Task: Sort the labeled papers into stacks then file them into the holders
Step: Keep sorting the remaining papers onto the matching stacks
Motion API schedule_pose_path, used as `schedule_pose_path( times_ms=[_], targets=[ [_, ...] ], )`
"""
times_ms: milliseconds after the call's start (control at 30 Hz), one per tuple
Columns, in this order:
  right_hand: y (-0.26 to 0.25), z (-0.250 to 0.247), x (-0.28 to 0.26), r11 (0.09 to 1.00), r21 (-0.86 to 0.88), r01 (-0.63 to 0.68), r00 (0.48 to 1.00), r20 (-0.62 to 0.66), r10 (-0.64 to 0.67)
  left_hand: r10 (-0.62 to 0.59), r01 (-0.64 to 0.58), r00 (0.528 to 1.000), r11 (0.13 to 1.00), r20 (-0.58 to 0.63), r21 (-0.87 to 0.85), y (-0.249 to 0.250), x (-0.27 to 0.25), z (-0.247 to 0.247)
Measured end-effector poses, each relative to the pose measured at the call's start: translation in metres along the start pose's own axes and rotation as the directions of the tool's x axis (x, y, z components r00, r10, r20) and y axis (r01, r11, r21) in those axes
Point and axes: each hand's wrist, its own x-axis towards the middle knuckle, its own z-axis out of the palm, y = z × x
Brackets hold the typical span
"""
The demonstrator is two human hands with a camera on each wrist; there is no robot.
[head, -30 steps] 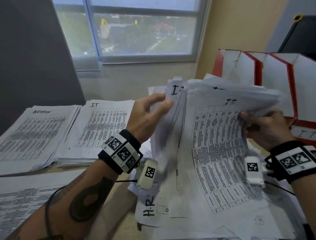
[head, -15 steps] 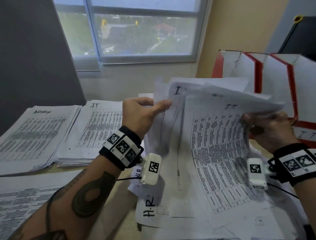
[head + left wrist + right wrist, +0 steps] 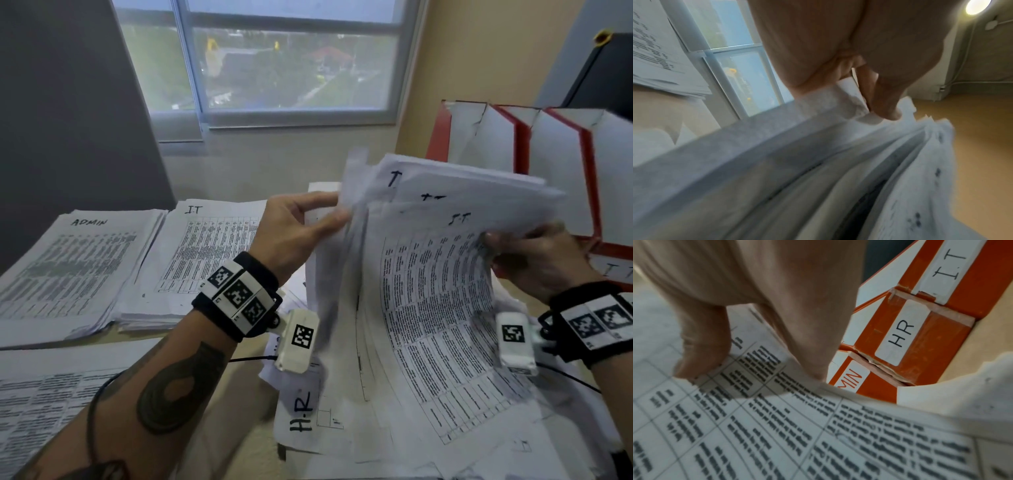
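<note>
A thick sheaf of printed sheets marked "I.T" is lifted and fanned above the desk. My left hand pinches the upper left edges of several sheets between thumb and fingers. My right hand grips the sheaf's right edge, thumb on the printed table. Under the sheaf lies a sheet marked "H.R". On the left of the desk lie sorted stacks marked "ADMIN" and "I.T". Red and white file holders stand at the right, labeled I.T, HR and ADMIN.
Another stack of printed sheets lies at the near left. A window fills the wall behind the desk. A dark panel stands at the far left. A black cable runs across the desk under my left wrist.
My left hand keeps leafing through the sheaf's upper left corners, which have shifted and fanned differently. My right hand still holds the right edge, slightly lower.
</note>
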Motion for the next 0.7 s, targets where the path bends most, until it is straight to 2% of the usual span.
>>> schedule_pose_path(
  times_ms=[67, 167, 267, 333, 467, 633, 700],
  targets=[
    [0.003, -0.007, -0.002, 0.999, 0.031, -0.006, 1.000, 0.030, 0.005, -0.025, 0.026, 1.000, 0.999, 0.002, -0.027, -0.003, 0.002, -0.005],
    [0.006, -0.015, -0.004, 0.999, 0.027, -0.036, 0.997, 0.062, 0.035, -0.035, 0.034, 0.995, 0.999, -0.090, -0.012, -0.007, 0.005, -0.010],
    [0.005, -0.019, -0.004, 0.999, 0.027, -0.044, 0.997, 0.058, 0.043, -0.033, 0.019, 0.984, 0.997, -0.172, -0.080, -0.008, 0.007, -0.011],
    [0.003, -0.018, -0.005, 0.999, 0.022, -0.044, 0.998, 0.042, 0.043, -0.034, 0.014, 0.982, 0.994, -0.185, -0.105, -0.008, 0.008, -0.009],
    [0.002, -0.013, -0.003, 1.000, -0.006, -0.024, 0.999, 0.028, 0.024, -0.020, 0.005, 0.994, 0.991, -0.108, -0.131, -0.007, 0.008, -0.003],
    [-0.001, 0.000, -0.002, 0.999, 0.024, -0.022, 0.999, 0.024, 0.021, -0.043, 0.070, 0.990, 0.975, 0.131, -0.212, 0.009, 0.001, 0.010],
    [-0.003, 0.006, 0.000, 1.000, -0.014, 0.005, 1.000, -0.006, -0.005, -0.076, 0.122, 0.981, 0.957, 0.178, -0.265, 0.017, 0.002, 0.018]
  ],
)
